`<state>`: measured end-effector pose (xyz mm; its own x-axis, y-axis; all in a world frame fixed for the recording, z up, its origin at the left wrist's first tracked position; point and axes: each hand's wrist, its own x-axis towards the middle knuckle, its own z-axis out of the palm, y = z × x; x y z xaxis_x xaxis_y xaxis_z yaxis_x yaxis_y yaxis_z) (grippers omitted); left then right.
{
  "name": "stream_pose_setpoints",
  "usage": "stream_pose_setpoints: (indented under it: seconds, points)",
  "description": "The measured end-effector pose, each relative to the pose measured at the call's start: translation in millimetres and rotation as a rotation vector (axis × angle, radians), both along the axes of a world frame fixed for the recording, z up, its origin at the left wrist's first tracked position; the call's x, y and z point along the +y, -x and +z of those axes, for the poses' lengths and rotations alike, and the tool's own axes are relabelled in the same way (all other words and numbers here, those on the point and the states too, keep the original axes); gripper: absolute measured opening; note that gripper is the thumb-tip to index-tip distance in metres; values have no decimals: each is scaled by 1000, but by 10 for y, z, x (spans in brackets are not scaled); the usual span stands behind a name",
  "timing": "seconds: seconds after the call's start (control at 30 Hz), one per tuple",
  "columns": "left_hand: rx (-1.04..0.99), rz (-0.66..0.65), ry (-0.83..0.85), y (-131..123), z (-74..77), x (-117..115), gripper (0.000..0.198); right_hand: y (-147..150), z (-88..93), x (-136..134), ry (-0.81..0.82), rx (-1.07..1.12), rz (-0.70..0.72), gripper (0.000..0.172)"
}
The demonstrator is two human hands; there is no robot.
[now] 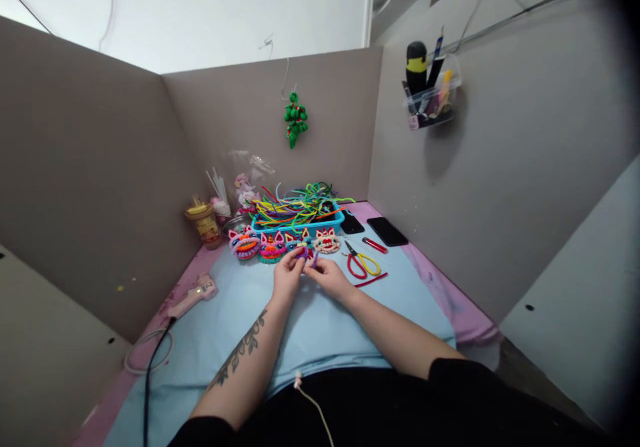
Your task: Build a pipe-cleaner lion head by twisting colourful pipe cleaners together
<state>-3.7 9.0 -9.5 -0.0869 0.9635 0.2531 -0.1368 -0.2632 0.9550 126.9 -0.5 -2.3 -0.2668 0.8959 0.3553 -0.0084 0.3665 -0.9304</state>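
My left hand (289, 274) and my right hand (327, 278) meet over the blue cloth, fingers closed on a purple pipe cleaner (315, 260). Part of it is hidden by my fingers. Just beyond stand several fuzzy pipe-cleaner animal heads: a pink and blue one (244, 243), a pink and red one (273, 248), a blue one (296, 239) partly behind my left hand, and a cream one (327, 240). Right of my right hand lie scissors (361, 262) with one red and one yellow handle, and a red pipe cleaner (371, 280).
A blue basket (300, 227) heaped with coloured pipe cleaners stands behind the heads. At left are a glue gun (196, 296) with its cord and a lidded cup (204, 224). Phones (387, 231) lie at right. Grey partitions (330, 120) enclose the table; a pen holder (433, 104) hangs there.
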Motion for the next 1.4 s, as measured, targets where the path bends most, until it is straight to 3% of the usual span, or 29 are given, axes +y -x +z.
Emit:
stream_pose_setpoints:
  seconds: [0.17,0.37,0.47,0.57,0.67,0.77,0.87,0.97,1.17,1.4]
  points:
    - [49,56,-8,43,-76,60,36,-172,32,104,146,312,11,32]
    - [36,110,32,55,-44,55,42,-430,64,290,162,598,-131,24]
    - [-2,92,61,46,13,27,47,-424,53,332,156,547,-88,28]
    - [-67,45,102,42,50,8,53,-327,26,307,96,314,-48,42]
    - [-103,7,112,31,60,-1,56,-194,5,221,-64,32,-145,36]
    - [-96,-36,79,6,54,-10,53,-104,13,118,-235,-79,-241,27]
    - [-65,-78,46,-22,47,-23,48,-89,30,68,-268,-98,-329,14]
    - [-20,-84,22,-42,49,-42,44,-109,6,108,-224,-62,-359,12]
    - [37,-85,-11,-49,70,-73,40,-122,-126,271,69,113,-294,23]
    - [39,-115,-10,-43,41,-55,39,-118,-183,315,7,143,-264,20]
